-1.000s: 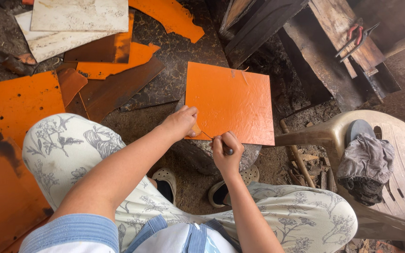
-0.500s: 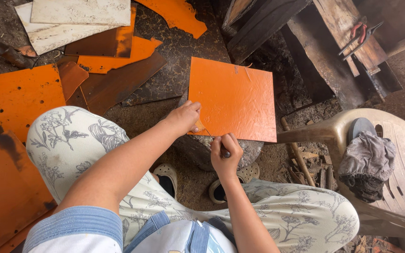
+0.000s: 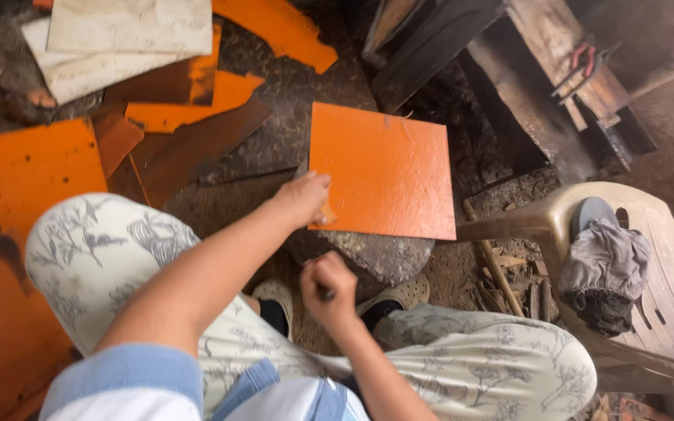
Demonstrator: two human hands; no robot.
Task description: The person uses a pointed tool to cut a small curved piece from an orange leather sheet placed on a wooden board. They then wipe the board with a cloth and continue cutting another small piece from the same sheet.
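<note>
The orange sheet (image 3: 384,171) is square and lies flat on a round grey stone block (image 3: 368,251), in the middle of the scene, with its far part sticking out past the stone. The left hand (image 3: 303,197) presses on the near left corner of the sheet, with the fingers bent down onto its edge. The right hand (image 3: 329,287) is nearer to the person, just before the stone, and it is closed in a fist around a small dark tool (image 3: 326,294); only the end of this tool shows, so I cannot tell what kind it is. The two hands are apart.

Below the hands are the knees of the person in light trousers (image 3: 111,249) with a grey flower pattern, and two pale shoes (image 3: 399,295) stand on the ground beside the stone. To the left many orange pieces (image 3: 25,168) lie on the dark ground, and farther away there are two pale boards (image 3: 126,27). To the right stands a beige plastic chair (image 3: 649,257) with a grey cloth (image 3: 606,269) on its seat. Far right, dark wooden planks (image 3: 524,86) lean together.
</note>
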